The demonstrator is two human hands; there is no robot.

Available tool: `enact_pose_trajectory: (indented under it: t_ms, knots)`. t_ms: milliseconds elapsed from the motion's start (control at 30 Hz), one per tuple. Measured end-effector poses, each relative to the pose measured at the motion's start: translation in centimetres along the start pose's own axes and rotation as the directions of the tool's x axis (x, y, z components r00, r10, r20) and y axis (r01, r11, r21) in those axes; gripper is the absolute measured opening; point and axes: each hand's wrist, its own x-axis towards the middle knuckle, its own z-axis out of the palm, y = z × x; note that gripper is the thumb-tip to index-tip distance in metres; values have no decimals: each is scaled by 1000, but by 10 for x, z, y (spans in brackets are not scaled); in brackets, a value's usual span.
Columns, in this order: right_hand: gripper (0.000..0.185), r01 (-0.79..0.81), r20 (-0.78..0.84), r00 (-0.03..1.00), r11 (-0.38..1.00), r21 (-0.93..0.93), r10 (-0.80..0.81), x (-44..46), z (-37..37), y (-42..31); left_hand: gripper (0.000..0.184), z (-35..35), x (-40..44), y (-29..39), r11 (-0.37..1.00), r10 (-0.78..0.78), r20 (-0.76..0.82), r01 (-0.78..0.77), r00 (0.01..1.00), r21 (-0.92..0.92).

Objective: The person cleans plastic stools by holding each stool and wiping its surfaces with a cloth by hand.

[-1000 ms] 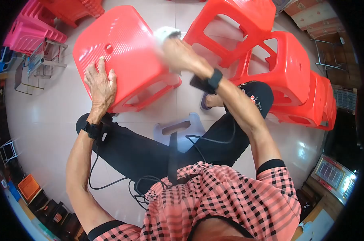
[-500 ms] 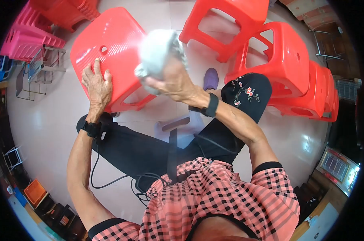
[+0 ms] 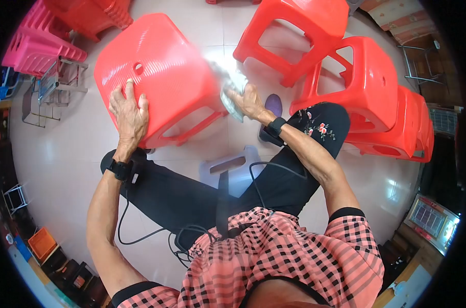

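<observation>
A red stool stands on the floor, best steadied by the open left hand spread on its seat, while the right hand, its grip closed around a pale cloth beside the edge, ideally controls loose folds.

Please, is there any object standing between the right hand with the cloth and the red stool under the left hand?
Nothing visible stands between the right hand and the red stool, only the cloth it holds. The other red stools are on the opposite side of this hand.
</observation>
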Motion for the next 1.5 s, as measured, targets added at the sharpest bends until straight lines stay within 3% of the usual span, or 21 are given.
enact_pose_trajectory:
  t_ms: [33,67,167,233,333,433,533,600,700,733,867,967,1000,1067,1100,1167,1200,1300,1333,1433,1500]
  knots:
    - [34,-99,5,995,995,28,99,6,-2,5,56,0,0,0,1000,-1,2,1,1000,-8]
    - [38,-5,-15,1000,999,33,5,14,-4,-2,56,0,-1,1,1000,-1,3,1,1000,-6]
    - [48,-207,159,968,976,72,194,57,-20,-51,57,-2,-1,2,1000,-3,9,3,1000,2]
    - [53,-55,214,976,990,128,26,86,-1,-35,57,-3,0,4,1000,-11,12,11,1000,0]
    - [59,153,138,974,968,200,-182,108,34,-8,57,-5,0,4,1000,7,16,-6,1000,-22]
    - [54,136,30,988,954,267,-149,97,39,-7,56,-5,0,4,1000,1,8,-1,1000,-13]
    - [47,-101,-30,991,888,448,128,79,41,-29,54,-5,1,0,1000,30,12,-30,999,-5]
    - [43,-211,-54,944,722,658,326,77,56,-19,53,-8,3,1,995,80,25,-79,996,-59]
    - [41,-280,-180,887,804,525,426,59,56,-26,53,-13,7,-2,979,203,-8,-203,979,11]
    - [37,-279,-201,863,768,576,464,52,56,-31,53,-17,9,3,965,256,-24,-254,966,59]
    - [32,-107,-361,828,753,649,429,36,56,-52,54,-33,-3,35,984,166,13,-165,986,-67]
    - [39,-13,-387,766,614,789,514,35,83,-57,54,-26,-21,55,990,113,47,-109,992,-86]
    - [48,-60,-400,739,644,763,542,33,98,-55,54,-23,-24,59,994,96,52,-93,994,-59]
    - [58,-132,-303,774,611,781,556,23,120,-61,55,-13,-25,54,999,47,37,-46,998,-29]
    - [60,-79,-293,809,589,805,510,10,128,-67,55,-9,-23,49,1000,21,24,-20,1000,-24]
    - [61,-298,-51,841,540,787,539,-16,129,-78,55,-5,-22,38,999,-33,0,33,999,-12]
    - [56,-186,-205,853,648,739,479,-27,138,-84,56,-5,-22,34,998,-62,-8,62,998,32]
    - [48,-348,191,937,832,431,293,-44,115,-78,53,-12,-27,3,1000,10,-11,-10,1000,9]
    - [41,-96,86,994,885,457,63,-44,117,-66,52,-17,-28,-4,999,33,2,-33,999,-16]
    - [37,23,215,972,951,307,-93,-40,67,-76,52,-22,-29,-24,996,85,-1,-85,996,-22]
    - [39,329,35,940,931,155,-338,-19,51,-70,52,-27,-27,-25,995,74,33,-76,997,60]
